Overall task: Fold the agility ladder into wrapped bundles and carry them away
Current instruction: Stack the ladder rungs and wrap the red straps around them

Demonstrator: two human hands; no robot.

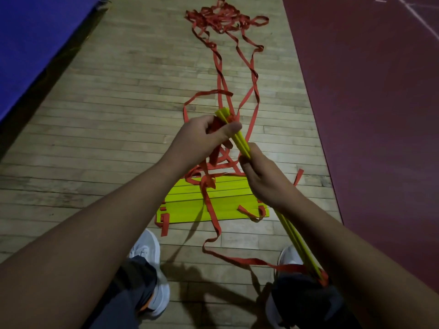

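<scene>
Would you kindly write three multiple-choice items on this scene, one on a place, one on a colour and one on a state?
1. Where does the flat stack of yellow rungs lie?
A. on the blue mat
B. on the dark red surface
C. on the wooden floor, ahead of the shoes

2. What colour are the straps?
A. red
B. blue
C. white

3. What is the left hand doing?
A. resting flat on the floor
B. gripping the held bundle of rungs
C. hanging empty

Answers:
1 C: the stack rests on the planks just beyond the toes.
2 A: every loop of strap is red.
3 B: its fingers and thumb curl round the bundle's far end.
</scene>
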